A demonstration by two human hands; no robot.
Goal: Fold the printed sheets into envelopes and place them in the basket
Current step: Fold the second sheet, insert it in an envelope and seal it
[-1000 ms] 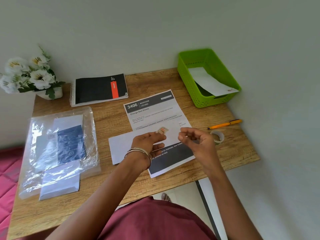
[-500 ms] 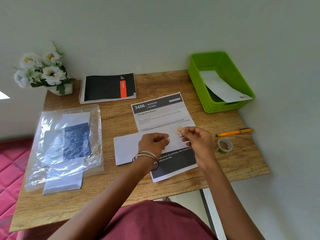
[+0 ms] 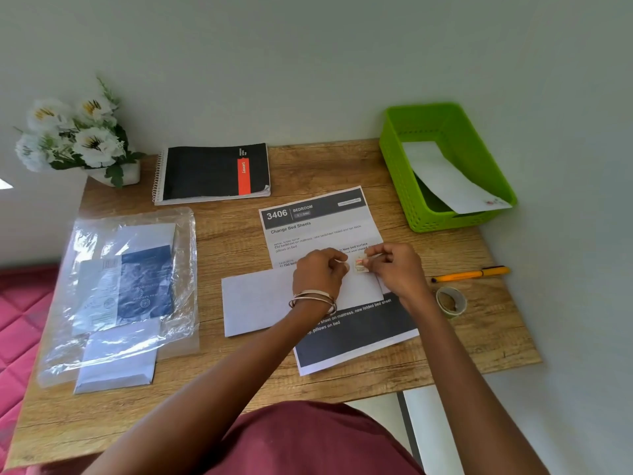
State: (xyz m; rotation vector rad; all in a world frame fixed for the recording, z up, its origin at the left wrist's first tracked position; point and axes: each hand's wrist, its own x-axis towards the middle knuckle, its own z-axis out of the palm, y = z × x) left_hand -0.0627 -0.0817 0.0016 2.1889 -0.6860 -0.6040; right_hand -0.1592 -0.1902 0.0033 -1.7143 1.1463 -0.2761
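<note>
Both hands meeting over a white paper envelope [image 3: 260,299] lying across a black-and-white printed sheet [image 3: 322,228] headed "3406 BEDROOM", flat at table centre. Right hand [image 3: 399,272] pinching a small stamp-like paper square [image 3: 359,264] between thumb and fingertips; left hand [image 3: 318,272], bangles at the wrist, curled with fingertips at that same square, actual hold on it unclear. Bright green slotted plastic basket [image 3: 407,186] at two o'clock, with one white envelope [image 3: 445,180] propped inside. Orange pen [image 3: 471,274] and clear tape roll [image 3: 451,302] at three o'clock. Black spiral notebook [image 3: 212,173] at eleven o'clock, white flowers [image 3: 78,135] beyond. Clear plastic packet [image 3: 116,286] of envelopes at nine o'clock on the wooden table [image 3: 239,371].
</note>
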